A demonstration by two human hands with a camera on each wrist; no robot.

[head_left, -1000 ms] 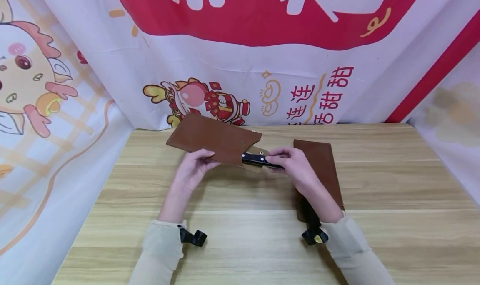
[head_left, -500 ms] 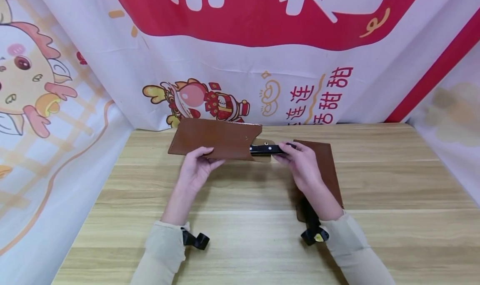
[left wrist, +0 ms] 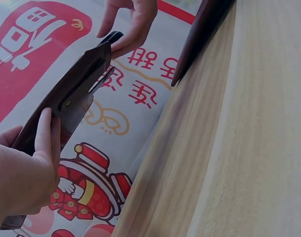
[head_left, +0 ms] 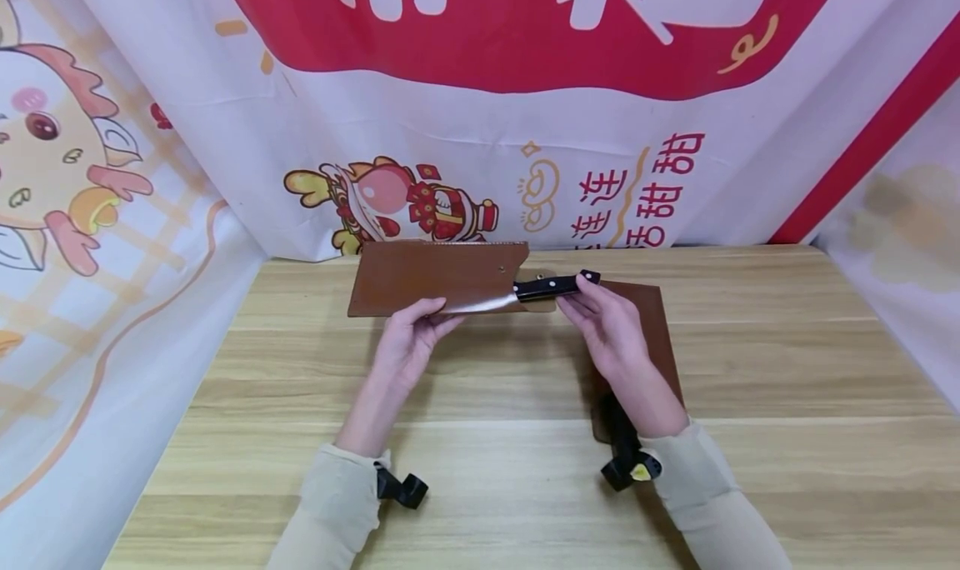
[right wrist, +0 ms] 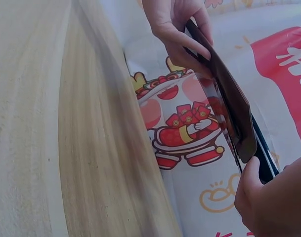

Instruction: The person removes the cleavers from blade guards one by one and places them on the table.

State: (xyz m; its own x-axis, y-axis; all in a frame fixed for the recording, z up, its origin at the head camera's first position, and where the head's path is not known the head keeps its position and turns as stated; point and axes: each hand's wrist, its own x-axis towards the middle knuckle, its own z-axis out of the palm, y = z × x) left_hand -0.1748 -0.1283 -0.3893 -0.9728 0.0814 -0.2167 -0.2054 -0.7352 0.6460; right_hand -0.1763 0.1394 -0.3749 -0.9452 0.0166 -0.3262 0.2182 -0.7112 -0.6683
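My left hand point(head_left: 408, 337) pinches the lower edge of a brown leather knife sheath point(head_left: 427, 274), thumb on its front and fingers behind. Fingers and thumb of my right hand point(head_left: 611, 324) hold the black riveted handle of a kitchen knife point(head_left: 547, 287). A strip of shiny blade point(head_left: 487, 303) shows along the sheath's lower edge, near the handle; how much is inside is hidden. Both are held above the table. In the left wrist view, a snap stud sits near the mouth of the sheath point(left wrist: 66, 89). The right wrist view shows the sheath point(right wrist: 229, 98) nearly edge-on.
A second brown leather sheath point(head_left: 648, 328) lies on the wooden table point(head_left: 480, 487), partly under my right forearm. A white and red printed cloth point(head_left: 465, 120) hangs behind the table's far edge. More printed cloth hangs at both sides.
The sheath has levelled out and shifted slightly right, with both hands moving along. The knife handle has tilted upward to the right, and a strip of blade has come into view.
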